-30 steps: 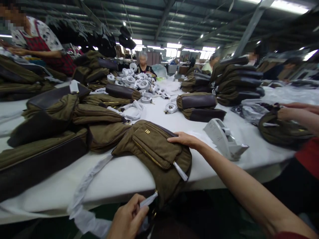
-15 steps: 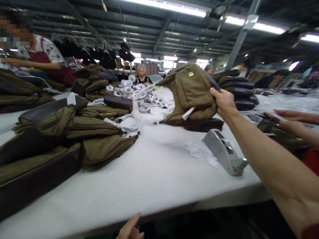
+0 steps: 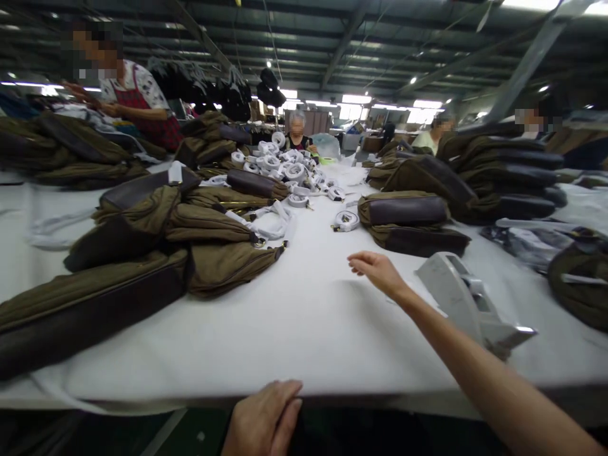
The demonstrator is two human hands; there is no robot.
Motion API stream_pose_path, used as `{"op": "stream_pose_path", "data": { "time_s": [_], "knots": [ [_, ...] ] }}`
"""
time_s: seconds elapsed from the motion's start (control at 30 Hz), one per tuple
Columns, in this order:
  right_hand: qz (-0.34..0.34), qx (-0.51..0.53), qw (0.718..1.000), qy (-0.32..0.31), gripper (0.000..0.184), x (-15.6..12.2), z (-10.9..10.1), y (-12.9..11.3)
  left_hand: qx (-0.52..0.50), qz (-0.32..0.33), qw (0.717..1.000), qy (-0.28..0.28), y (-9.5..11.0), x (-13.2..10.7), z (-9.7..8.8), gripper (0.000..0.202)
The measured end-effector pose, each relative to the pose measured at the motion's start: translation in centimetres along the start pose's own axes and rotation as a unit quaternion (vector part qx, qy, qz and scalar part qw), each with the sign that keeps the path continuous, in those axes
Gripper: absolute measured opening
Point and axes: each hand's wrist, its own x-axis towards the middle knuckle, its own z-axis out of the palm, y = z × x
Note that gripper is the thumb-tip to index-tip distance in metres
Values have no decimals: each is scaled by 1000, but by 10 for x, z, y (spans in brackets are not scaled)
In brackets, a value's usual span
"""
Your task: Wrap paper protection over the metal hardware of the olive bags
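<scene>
My right hand (image 3: pixel 377 270) is over the white tabletop (image 3: pixel 304 329), its fingers loosely bent and nothing in them. Just beyond it, an olive backpack (image 3: pixel 403 209) with a dark base lies on another backpack (image 3: pixel 427 240). To its right stands a grey tape dispenser (image 3: pixel 456 294). Low in the view, my left hand (image 3: pixel 266 418) is at the table's front edge, empty, its fingers loosely stretched and the thumb beside them. On the left lies a pile of olive backpacks (image 3: pixel 213 269), with white-wrapped straps between some of them.
Coiled white straps (image 3: pixel 294 171) are heaped at the table's middle back. A tall stack of backpacks (image 3: pixel 508 171) rises at the right. A co-worker in a checked apron (image 3: pixel 142 104) stands at the left back; another person (image 3: pixel 299 136) is behind the straps.
My right hand has let go of the backpack it held up; that bag now lies on the one at the right. The hand has drawn back leftward and down. More of my left hand shows.
</scene>
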Motion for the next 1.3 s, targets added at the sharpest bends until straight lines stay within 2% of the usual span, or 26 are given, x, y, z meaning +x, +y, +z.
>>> {"op": "stream_pose_path", "data": {
  "time_s": [0.07,0.17,0.27,0.37,0.5,0.6,0.73,0.83,0.93,1.03,1.1,1.2,1.27,1.3],
  "knots": [
    [-16,-26,998,-50,18,-23,33,10,32,38,999,-3,-9,13,-9,24],
    [-83,-87,991,-61,18,-43,58,21,103,38,994,0,-26,46,-29,21],
    [-172,-183,967,-40,20,-47,64,30,192,32,981,-14,-50,86,-47,21],
    [-199,-227,953,-34,20,-47,63,33,286,34,957,-16,-79,125,-53,26],
    [-197,-257,946,-21,19,-47,65,32,371,22,927,-46,-112,167,-45,43],
    [-197,-273,941,-14,17,-47,68,32,394,-11,915,-85,-121,185,-35,41],
    [-192,-285,939,-7,17,-48,69,34,324,-50,941,-84,-122,195,-25,17],
    [-185,-285,941,-5,18,-49,68,33,277,-76,955,-72,-124,201,-32,13],
    [-179,-280,943,-7,19,-49,67,33,222,-113,968,-27,-130,212,-58,16],
    [-176,-275,945,-10,21,-48,67,34,173,-131,975,40,-131,225,-97,26],
    [-176,-271,946,-11,21,-48,67,34,121,-128,981,86,-124,232,-121,30],
    [-177,-268,947,-15,22,-48,67,35,-86,-109,978,156,-101,239,-144,26],
    [-179,-267,947,-17,23,-48,66,35,-230,-92,951,184,-81,244,-153,24],
    [-180,-266,947,-19,24,-48,66,36,-271,-86,940,189,-71,247,-156,24]
  ]
}}
